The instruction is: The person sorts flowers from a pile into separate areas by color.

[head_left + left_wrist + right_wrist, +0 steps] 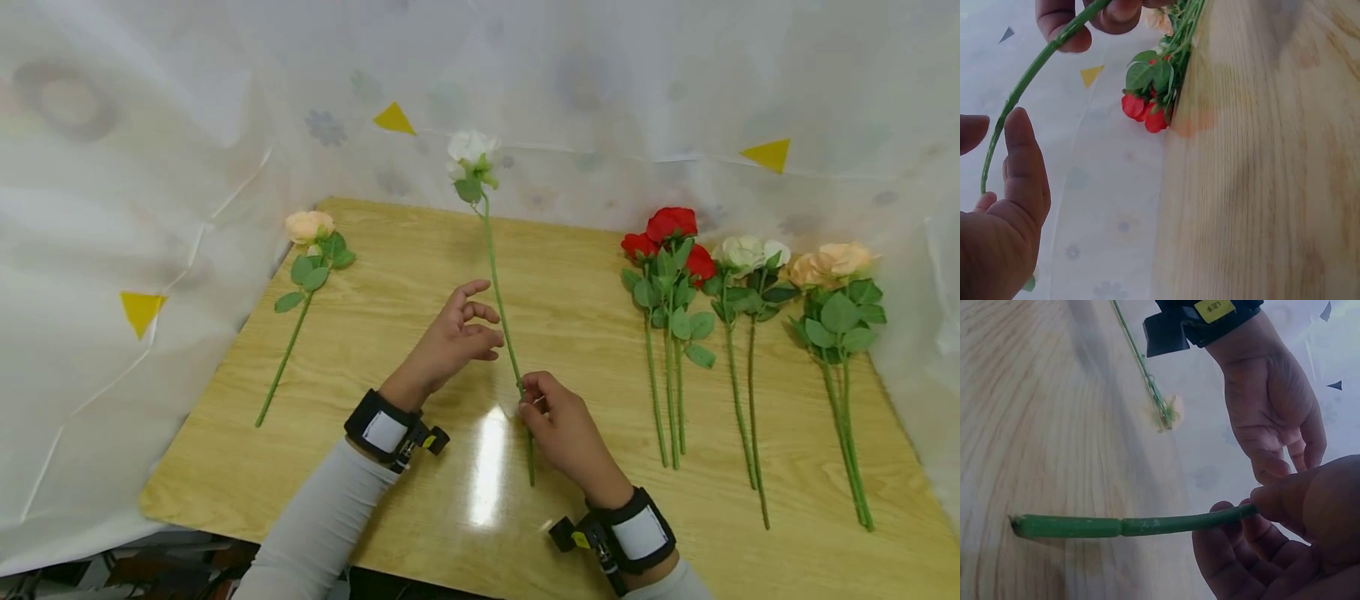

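A long-stemmed white rose (473, 148) is held up over the table, its bloom at the far end in the head view. My right hand (558, 425) pinches the green stem near its lower part. In the right wrist view the cut end of the stem (1066, 526) sticks out past the fingers. Beside the middle of the stem is my left hand (453, 333), fingers loosely bent. From the left wrist, its thumb and fingers (1025, 162) show on either side of the stem (1035, 65) with a gap between them.
One peach rose (309, 227) lies at the table's left. To the right lie bunches of red roses (671, 223), white roses (741, 252) and peach roses (843, 260). A pale curtain (570, 75) with yellow pennants hangs behind the wooden table (405, 250).
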{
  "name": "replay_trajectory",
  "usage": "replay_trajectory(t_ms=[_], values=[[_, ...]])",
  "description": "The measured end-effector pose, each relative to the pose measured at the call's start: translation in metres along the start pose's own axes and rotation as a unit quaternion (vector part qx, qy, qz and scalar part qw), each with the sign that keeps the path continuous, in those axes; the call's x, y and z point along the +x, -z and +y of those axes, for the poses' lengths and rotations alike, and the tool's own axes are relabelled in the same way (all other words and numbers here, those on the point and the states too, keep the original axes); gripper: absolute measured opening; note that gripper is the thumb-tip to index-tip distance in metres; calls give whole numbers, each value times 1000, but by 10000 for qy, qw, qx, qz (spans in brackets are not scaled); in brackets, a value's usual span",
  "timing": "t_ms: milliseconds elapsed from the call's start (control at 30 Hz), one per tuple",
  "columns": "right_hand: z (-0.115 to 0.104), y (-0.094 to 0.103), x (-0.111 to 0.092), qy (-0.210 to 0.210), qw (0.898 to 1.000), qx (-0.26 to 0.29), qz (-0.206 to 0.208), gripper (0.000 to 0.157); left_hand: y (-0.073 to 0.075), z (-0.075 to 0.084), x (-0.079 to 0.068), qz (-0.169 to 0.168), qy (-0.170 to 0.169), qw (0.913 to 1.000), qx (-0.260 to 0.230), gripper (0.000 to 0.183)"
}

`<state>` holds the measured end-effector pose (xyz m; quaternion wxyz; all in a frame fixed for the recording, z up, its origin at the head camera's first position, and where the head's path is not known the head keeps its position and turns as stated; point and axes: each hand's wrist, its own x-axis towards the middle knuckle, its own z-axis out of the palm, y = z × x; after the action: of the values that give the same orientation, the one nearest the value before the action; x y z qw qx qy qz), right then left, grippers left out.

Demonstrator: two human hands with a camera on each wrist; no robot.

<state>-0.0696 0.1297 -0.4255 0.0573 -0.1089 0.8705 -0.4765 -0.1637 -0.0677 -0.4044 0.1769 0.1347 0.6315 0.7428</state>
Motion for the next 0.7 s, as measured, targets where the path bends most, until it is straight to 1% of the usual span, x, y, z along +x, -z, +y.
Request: replay_trajectory(t_ms=[133,200,300,400,433,500,633,667,700], values=[[9,11,-6,-110,9997,-177,127,26,15,-6,-3,325,179,9975,602,63],[14,20,-10,-145,9992,-287,257,26,24,-10,-5,404,314,9944,924,60],[23,39,-17,-178,9979,-384,485,25,37,-17,-10,430,527,9895,1272,59],[32,62,-26,-345,9960,-512,644,27,48,-22,-18,483,658,9872,1368,58],[34,70,-29,-446,9953,-542,670,29,49,-19,-22,519,706,9866,1379,58],[38,86,-36,-688,9926,-698,717,33,58,-19,-28,604,762,9854,1397,59],[50,116,-54,-1085,9827,-1194,905,39,79,-19,-43,696,945,9810,1544,61],[54,124,-58,-1160,9799,-1325,940,40,88,-22,-46,720,955,9794,1627,62],[59,132,-63,-1242,9768,-1461,948,40,94,-20,-50,754,980,9774,1712,63]])
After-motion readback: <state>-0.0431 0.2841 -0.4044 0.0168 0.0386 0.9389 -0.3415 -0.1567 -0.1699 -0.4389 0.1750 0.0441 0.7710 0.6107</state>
